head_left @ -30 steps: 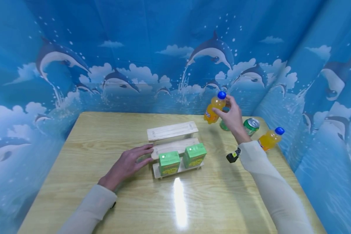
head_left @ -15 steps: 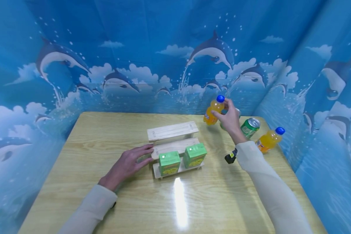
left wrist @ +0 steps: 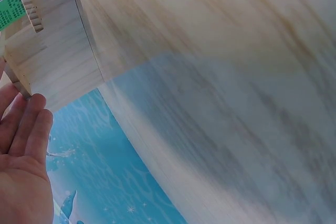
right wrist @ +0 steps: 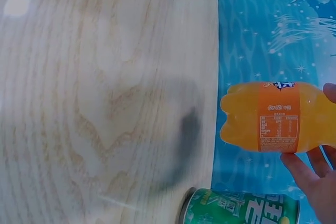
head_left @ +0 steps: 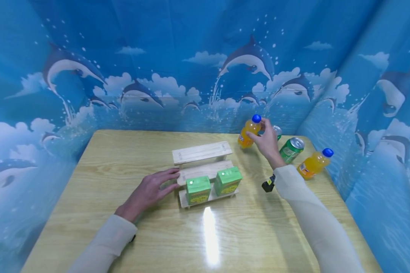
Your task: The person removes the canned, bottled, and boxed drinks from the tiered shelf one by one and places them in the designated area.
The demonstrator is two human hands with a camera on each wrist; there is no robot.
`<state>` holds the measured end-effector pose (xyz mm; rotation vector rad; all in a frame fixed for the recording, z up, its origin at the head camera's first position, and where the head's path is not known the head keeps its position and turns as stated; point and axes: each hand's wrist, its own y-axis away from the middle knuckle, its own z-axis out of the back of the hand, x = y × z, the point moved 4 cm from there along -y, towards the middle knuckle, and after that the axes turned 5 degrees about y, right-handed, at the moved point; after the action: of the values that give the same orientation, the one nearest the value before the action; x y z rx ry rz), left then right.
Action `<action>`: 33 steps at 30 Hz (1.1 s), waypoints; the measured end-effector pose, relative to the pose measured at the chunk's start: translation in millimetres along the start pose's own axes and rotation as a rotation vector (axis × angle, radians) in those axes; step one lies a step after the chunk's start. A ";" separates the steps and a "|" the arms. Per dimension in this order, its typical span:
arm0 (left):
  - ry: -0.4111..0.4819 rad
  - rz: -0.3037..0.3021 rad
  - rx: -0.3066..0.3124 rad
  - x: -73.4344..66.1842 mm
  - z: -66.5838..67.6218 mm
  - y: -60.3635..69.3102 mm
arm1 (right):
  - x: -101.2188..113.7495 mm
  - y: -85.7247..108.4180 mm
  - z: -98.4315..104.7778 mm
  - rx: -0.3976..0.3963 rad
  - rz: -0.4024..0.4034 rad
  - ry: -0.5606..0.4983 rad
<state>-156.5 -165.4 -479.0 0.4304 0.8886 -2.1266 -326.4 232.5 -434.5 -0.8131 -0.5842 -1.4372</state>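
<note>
My right hand (head_left: 269, 143) grips an orange bottle with a blue cap (head_left: 249, 132) at the back right of the table. In the right wrist view the fingers hold the upper part of the bottle (right wrist: 278, 117), and a green can (right wrist: 240, 208) lies beside it in the picture. My left hand (head_left: 152, 189) rests its fingertips at the left end of a stepped wooden rack (head_left: 201, 152); the left wrist view shows the fingers (left wrist: 31, 127) extended at the rack's edge. Two green cartons (head_left: 197, 190) (head_left: 227, 181) stand on the rack's lowest step.
A green can (head_left: 291, 150) and a second orange bottle (head_left: 313, 164) stand at the right of the table (head_left: 123, 151). Another can (head_left: 277, 131) is partly hidden behind my right hand. A blue dolphin curtain (head_left: 177, 57) hangs behind the table.
My right hand has lowered the orange bottle slightly, with a small shift to the left. More of the can behind that hand shows. The left hand has stayed in place.
</note>
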 end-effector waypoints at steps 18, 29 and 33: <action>0.003 -0.015 -0.014 3.0 -1.0 0.2 | -8.5 -1.9 -8.0 -0.016 -0.017 0.048; -0.001 -0.014 -0.009 2.4 -0.4 0.2 | -11.2 -2.8 -11.1 -0.017 -0.022 0.058; -0.011 -0.011 -0.010 2.4 -1.1 0.4 | -11.9 -3.8 -12.3 -0.020 -0.020 0.066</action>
<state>-157.7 -166.1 -481.2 0.4091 0.8974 -2.1319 -332.5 230.5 -450.8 -0.7748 -0.5298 -1.4846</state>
